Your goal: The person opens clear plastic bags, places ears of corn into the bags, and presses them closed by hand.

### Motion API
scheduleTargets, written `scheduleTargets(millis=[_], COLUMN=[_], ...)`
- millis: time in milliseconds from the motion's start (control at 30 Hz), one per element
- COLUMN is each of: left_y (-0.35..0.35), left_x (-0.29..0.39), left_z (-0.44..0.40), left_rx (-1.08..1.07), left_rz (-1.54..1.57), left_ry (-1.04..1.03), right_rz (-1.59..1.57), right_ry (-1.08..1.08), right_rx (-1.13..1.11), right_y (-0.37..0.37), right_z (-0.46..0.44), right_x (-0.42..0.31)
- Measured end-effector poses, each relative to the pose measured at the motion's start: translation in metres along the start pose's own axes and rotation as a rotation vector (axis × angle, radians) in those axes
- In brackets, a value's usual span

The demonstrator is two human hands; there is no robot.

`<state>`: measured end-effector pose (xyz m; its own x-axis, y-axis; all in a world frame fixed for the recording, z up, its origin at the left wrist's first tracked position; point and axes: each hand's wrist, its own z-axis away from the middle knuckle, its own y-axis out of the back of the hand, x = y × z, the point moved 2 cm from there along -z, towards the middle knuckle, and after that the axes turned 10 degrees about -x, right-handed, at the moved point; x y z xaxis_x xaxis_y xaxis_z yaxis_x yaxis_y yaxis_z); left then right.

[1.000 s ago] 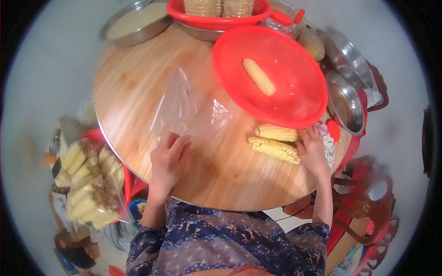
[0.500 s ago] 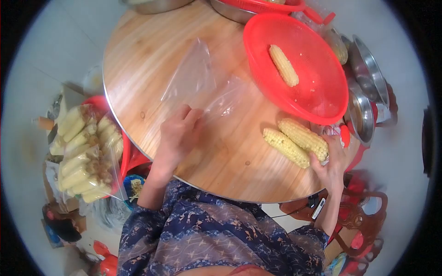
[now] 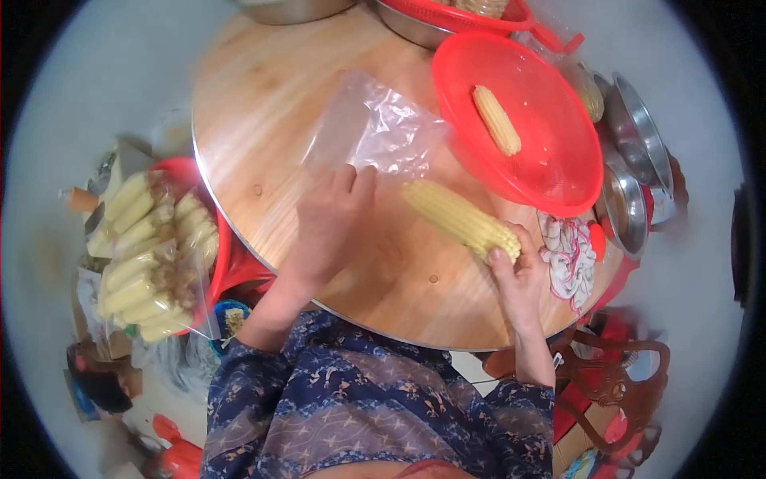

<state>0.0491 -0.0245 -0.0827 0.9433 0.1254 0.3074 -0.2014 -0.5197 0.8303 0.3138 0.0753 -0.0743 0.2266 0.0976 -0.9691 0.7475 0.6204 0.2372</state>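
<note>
My left hand (image 3: 331, 223) is closed at the near edge of a clear plastic bag (image 3: 399, 132), which lies crumpled on the round wooden table (image 3: 255, 104). In my right hand (image 3: 519, 275) is corn on the cob (image 3: 455, 214), gripped at its right end. Its far end points at the bag's mouth and is close to my left fingers. Only one cob shows plainly; whether a second lies beneath it I cannot tell. Another corn cob (image 3: 496, 120) rests in the red mesh colander (image 3: 550, 132) at the back right.
At the left, bagged corn cobs (image 3: 144, 275) are piled in a red tub (image 3: 224, 247). A white and pink cloth (image 3: 570, 259) lies at the table's right edge. Metal bowls (image 3: 641, 128) stand beyond it. A second red colander (image 3: 423, 9) and a metal basin (image 3: 299, 9) sit at the back.
My right hand has lifted corn off the table and moved it left toward the bag, uncovering the cloth. The bag is spread more, and my left hand has shifted slightly right and away from me.
</note>
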Motion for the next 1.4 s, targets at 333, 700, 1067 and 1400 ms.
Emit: scheduleTargets(millis=[333, 700, 1067, 1400], left_y=[0.010, 0.002, 0.018, 0.018], left_x=[0.025, 0.065, 0.056, 0.033], left_z=[0.013, 0.043, 0.038, 0.022], left_rx=[0.106, -0.111, -0.169, -0.057], left_rz=[0.097, 0.082, 0.295, 0.400], left_ry=[-0.213, -0.439, -0.432, -0.100], right_rz=[0.389, -0.186, 0.156, 1.092], right_ry=[0.367, -0.194, 0.202, 0.522], right_rx=[0.012, -0.079, -0.119, -0.334], right_y=[-0.045, -0.073, -0.096, -0.007], right_z=[-0.029, -0.041, -0.096, 0.023], right_x=[-0.003, 0.022, 0.014, -0.008])
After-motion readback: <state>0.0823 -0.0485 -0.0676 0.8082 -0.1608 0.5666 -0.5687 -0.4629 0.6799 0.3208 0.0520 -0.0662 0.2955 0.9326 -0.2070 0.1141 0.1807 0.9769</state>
